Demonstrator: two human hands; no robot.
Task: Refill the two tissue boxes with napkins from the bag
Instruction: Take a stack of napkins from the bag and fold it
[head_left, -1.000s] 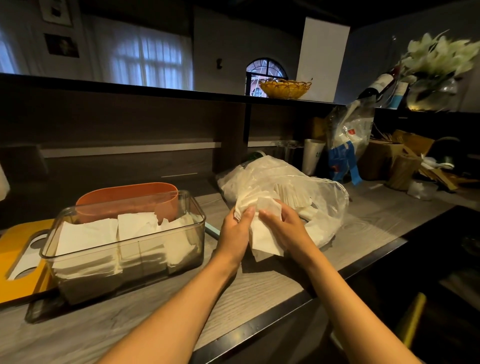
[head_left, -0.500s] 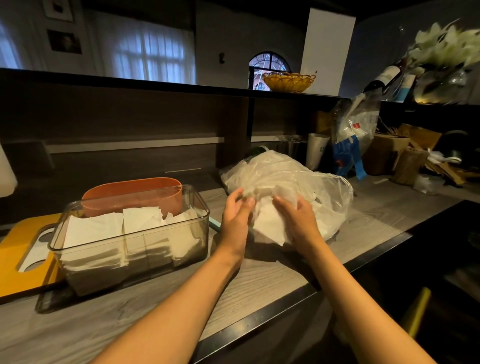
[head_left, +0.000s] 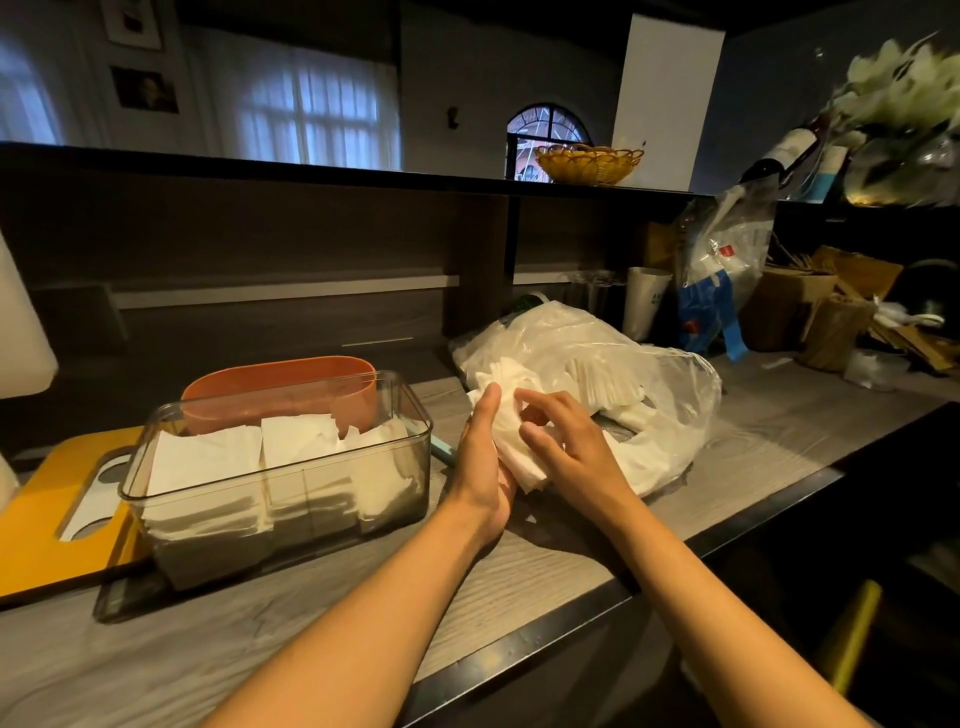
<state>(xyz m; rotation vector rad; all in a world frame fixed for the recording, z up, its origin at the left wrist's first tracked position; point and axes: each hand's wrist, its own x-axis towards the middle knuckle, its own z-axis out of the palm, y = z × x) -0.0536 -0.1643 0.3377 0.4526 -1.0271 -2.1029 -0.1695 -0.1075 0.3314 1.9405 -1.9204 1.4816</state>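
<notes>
1. I see a dim room; daylight glows through the curtained window (head_left: 306, 109) at the back.
2. Warm light falls on the countertop (head_left: 519, 561), where the forearms cast soft shadows.
3. Wide-angle bending curves the edges.
4. The flowers (head_left: 904, 83) are blurred.

Dim room, curtained window (head_left: 306, 117) glowing, arched window (head_left: 548, 124), dark shelf (head_left: 311, 169), grey wood-grain counter (head_left: 519, 566)

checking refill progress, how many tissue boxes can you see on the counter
2: the clear box, holding napkin stacks, at the counter's left, and the orange box right behind it, its inside hidden. Others may sit out of view.
</notes>
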